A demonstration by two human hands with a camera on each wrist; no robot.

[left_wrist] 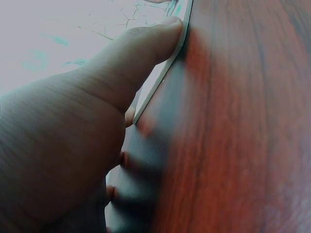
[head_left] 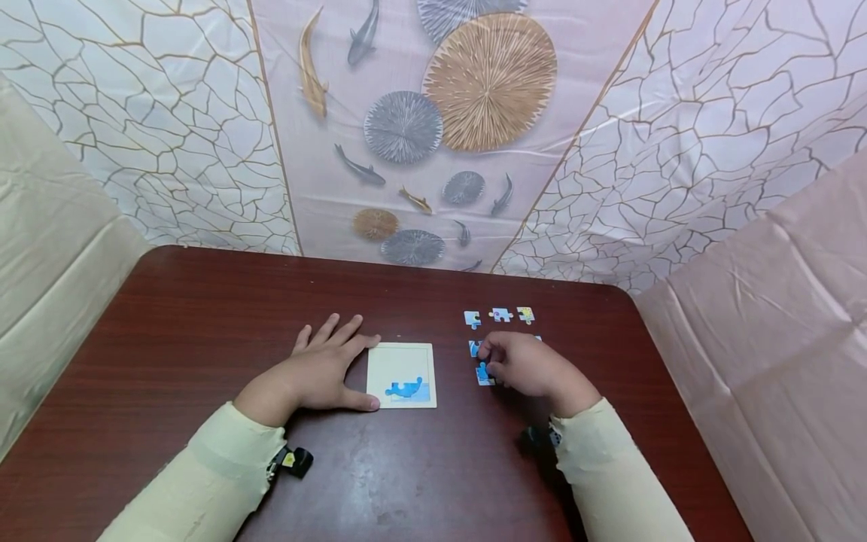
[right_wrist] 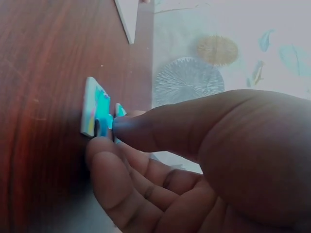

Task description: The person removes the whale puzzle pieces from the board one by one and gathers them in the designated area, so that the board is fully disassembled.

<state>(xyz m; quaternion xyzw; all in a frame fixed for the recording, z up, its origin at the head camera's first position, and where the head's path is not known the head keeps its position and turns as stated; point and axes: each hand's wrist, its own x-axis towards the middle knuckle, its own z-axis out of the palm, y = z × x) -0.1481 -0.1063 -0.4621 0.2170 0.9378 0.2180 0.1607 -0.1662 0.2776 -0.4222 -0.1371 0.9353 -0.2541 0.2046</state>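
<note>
A square cream puzzle board lies flat on the table, with blue joined puzzle pieces in its lower right corner. My left hand is spread along the board's left side; its thumb and index fingertip touch the edge. In the left wrist view the thumb rests on the board's rim. To the right, my right hand is bent over loose pieces. Its thumb and index finger pinch the edge of a blue puzzle piece, whose gripped part is partly hidden.
Behind the right hand, several loose pieces lie in rows, among them a white-blue piece, a pale piece and a yellowish piece. Another blue piece is half covered by the fingers. Patterned curtains border the brown table.
</note>
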